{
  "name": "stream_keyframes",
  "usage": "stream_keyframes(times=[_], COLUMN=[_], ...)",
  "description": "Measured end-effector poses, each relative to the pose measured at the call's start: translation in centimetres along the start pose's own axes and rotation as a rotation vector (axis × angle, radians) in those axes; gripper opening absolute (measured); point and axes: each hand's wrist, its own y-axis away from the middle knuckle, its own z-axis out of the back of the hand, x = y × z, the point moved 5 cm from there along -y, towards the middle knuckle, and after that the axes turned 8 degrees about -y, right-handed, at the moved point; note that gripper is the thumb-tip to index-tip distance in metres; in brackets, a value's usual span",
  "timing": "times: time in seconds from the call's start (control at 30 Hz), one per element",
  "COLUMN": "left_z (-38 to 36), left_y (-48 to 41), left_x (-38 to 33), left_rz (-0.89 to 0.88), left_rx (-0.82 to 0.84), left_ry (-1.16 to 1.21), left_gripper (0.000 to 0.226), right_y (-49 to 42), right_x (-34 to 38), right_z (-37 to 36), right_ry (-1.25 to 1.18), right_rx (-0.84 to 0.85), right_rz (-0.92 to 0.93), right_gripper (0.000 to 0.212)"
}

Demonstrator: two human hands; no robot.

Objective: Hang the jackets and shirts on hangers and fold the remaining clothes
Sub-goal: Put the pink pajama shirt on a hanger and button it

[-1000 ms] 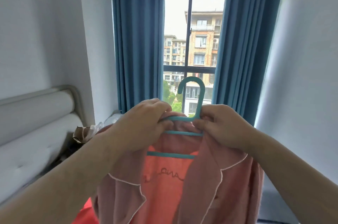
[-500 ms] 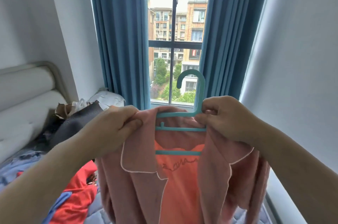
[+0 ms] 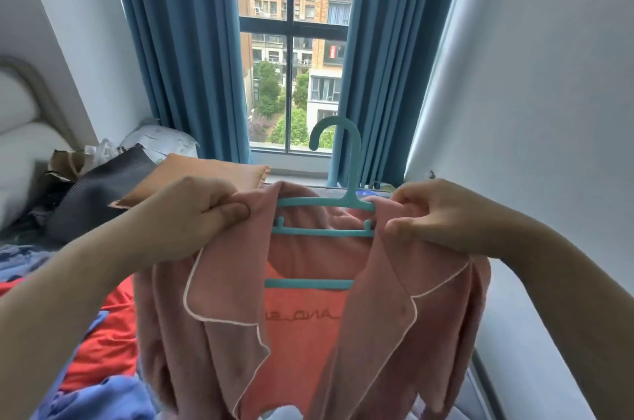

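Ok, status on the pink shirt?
Left hand, right hand each pinching the pink shirt at its collar. Shirt draped over teal hanger. Hook free, nothing blocking.

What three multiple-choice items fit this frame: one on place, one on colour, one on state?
1. Where is the pink shirt?
A) draped on the hanger, held up before the window
B) folded in a drawer
C) lying in a basket

2. What colour is the hanger?
A) white
B) teal
C) black

3. What is the left hand doing?
A) resting open on a table
B) gripping the hanger's hook
C) pinching the shirt's collar

Answers:
1 A, the shirt's shoulders lie over the hanger's arms.
2 B, the hook and bars are teal.
3 C, thumb and fingers pinch the collar fabric, while the right hand grips the other side.
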Motion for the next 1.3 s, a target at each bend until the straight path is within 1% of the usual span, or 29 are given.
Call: stream_keyframes(times=[0.07,0.13,0.23,0.37,0.47,0.53,0.6,0.7,0.77,0.83,0.93,1.0,1.07,1.13,1.17,1.23,1.3], left_z=[-1.2,-3.0,-7.1,-14.0,-20.0,-24.7,-29.6,-37.2,-42.8,-48.6,-56.6,-61.0,-64.5,-68.8,-70.8,-74.3,-76.4], left_y=[-0.3,-1.1,-2.3,-3.2,-3.8,-4.4,-5.2,-7.0,-8.4,-10.3,-13.6,-15.4,-16.8,-17.6,-17.6,-17.0,-16.6], left_x=[1.0,1.8,2.9,5.3,7.5,9.4,11.8,16.3,19.6,23.3,28.5,31.2,33.3,36.1,37.5,39.8,41.0], left_rz=[0.031,0.048,0.085,0.130,0.159,0.186,0.213,0.281,0.316,0.331,0.320,0.329,0.344,0.343,0.351,0.389,0.403], left_rx=[0.042,0.092,0.211,0.466,0.598,0.632,0.621,0.534,0.505,0.472,0.379,0.306,0.239,0.189,0.184,0.182,0.132], left_ry=[0.030,0.001,-0.039,-0.095,-0.083,-0.060,-0.060,-0.026,-0.011,-0.009,-0.058,-0.101,-0.144,-0.221,-0.262,-0.334,-0.387], left_gripper=[0.039,0.036,0.034,0.035,0.031,0.027,0.024,0.027,0.028,0.023,0.022,0.020,0.021,0.020,0.023,0.035,0.043], right_y=[0.4,0.0,-1.0,-1.8,-3.2,-5.0,-7.3,-11.6,-14.5,-17.8,-23.3,-26.5,-28.9,-31.1,-31.8,-32.7,-33.0], right_x=[-1.6,-3.5,-7.1,-13.3,-18.4,-22.5,-26.9,-34.1,-39.2,-44.6,-52.2,-56.3,-59.6,-63.1,-64.6,-67.1,-68.9], right_z=[-0.3,-1.3,-3.6,-6.8,-9.6,-11.7,-14.2,-18.6,-21.8,-25.0,-29.5,-32.0,-33.9,-36.9,-38.5,-42.0,-44.1], right_ry=[-0.090,-0.107,-0.111,-0.169,-0.185,-0.172,-0.127,-0.063,-0.025,-0.025,0.029,0.083,0.139,0.187,0.188,0.188,0.262], right_rx=[-0.009,-0.057,-0.048,0.114,0.204,0.193,0.151,0.079,0.033,-0.010,-0.066,-0.119,-0.198,-0.277,-0.287,-0.270,-0.291], right_rz=[-0.024,-0.058,-0.182,-0.371,-0.447,-0.459,-0.455,-0.433,-0.434,-0.445,-0.442,-0.453,-0.473,-0.479,-0.484,-0.504,-0.522], right_gripper=[0.034,0.024,0.026,0.029,0.026,0.028,0.026,0.018,0.012,0.006,0.016,0.017,0.018,0.024,0.028,0.035,0.042])
